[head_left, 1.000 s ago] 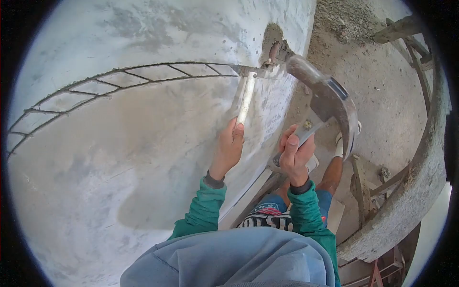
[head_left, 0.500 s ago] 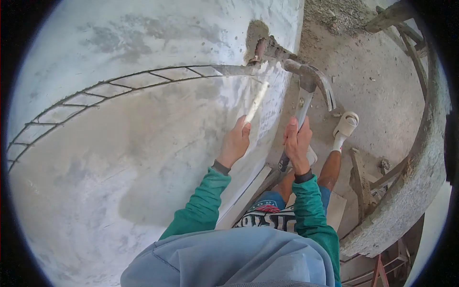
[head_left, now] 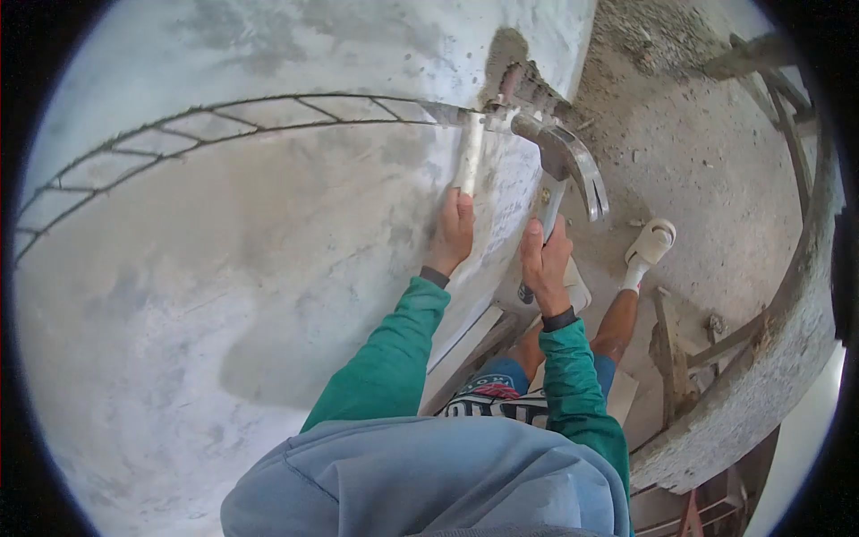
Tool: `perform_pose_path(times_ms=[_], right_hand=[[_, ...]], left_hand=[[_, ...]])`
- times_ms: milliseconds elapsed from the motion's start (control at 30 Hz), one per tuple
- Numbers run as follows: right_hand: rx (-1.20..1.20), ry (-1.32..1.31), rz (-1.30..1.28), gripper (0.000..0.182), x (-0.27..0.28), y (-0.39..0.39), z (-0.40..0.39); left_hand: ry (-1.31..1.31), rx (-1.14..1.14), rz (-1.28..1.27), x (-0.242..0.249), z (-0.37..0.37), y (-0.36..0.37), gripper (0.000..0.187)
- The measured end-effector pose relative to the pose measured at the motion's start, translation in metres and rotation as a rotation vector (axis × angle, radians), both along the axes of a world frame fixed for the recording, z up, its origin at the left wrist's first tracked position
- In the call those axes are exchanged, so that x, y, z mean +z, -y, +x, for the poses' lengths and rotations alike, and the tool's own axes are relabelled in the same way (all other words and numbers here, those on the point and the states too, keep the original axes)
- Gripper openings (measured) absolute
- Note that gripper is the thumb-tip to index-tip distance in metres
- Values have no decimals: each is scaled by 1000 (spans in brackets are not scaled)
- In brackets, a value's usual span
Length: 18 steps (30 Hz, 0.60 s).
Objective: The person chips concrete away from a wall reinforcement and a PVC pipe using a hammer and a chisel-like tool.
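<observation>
We see lots of little grey crumbs (head_left: pixel 649 36) at the top of the dusty floor (head_left: pixel 684 170). On the right, we see old wood beams (head_left: pixel 754 56) and a big, bumpy, curved grey edge (head_left: pixel 769 376). Near its lower part is a rough wood post (head_left: pixel 667 353). Lower down, we spot a red bar (head_left: pixel 690 516).

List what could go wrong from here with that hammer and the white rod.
The hammer in the right hand could glance off the white rod and catch the bare left hand gripping it. The ragged broken patch near the rod's far end might crumble further. If the hammer slipped loose, it might strike the foot in the pale sandal.
</observation>
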State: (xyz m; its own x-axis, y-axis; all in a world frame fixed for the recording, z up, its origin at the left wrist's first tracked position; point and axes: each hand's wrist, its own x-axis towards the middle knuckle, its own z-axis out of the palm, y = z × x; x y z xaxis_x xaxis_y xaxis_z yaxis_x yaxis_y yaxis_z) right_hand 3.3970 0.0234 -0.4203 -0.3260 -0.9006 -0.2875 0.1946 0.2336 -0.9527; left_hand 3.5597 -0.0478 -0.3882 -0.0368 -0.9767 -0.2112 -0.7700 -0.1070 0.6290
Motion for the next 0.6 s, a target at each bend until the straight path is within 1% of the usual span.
perform_pose_path(times_ms=[100,167,233,300,367,433,467,500,533,567,600], right_hand=[[15,-30,-74,36,-12,2,7],[32,-36,-105,35,-23,5,16],[-124,-109,-352,40,-29,11,24],[-47,-102,-351,40,-28,10,20],[28,-97,-332,39,-20,11,19],[-10,-202,-308,40,-15,14,19],[1,-213,-311,40,-17,15,18],[2,-299,-346,38,-22,15,18],[3,-383,-380,36,-29,13,19],[13,-390,-381,36,-48,12,21],[111,-660,-390,33,-77,12,24]], left_hand=[[-99,111,5,-24,-1,-1,43],[-96,68,-78,-32,-3,-4,43],[-161,102,-65,-47,-1,-3,44],[-145,60,-175,-54,0,-3,43],[-167,65,-167,-55,1,-3,43],[-196,65,-160,-56,1,-3,43],[-201,67,-89,-55,4,-2,43],[-206,67,-16,-56,6,-1,43],[-216,76,-17,-59,6,0,43],[-220,55,-72,-62,7,1,44],[-226,32,-124,-67,9,2,44]])
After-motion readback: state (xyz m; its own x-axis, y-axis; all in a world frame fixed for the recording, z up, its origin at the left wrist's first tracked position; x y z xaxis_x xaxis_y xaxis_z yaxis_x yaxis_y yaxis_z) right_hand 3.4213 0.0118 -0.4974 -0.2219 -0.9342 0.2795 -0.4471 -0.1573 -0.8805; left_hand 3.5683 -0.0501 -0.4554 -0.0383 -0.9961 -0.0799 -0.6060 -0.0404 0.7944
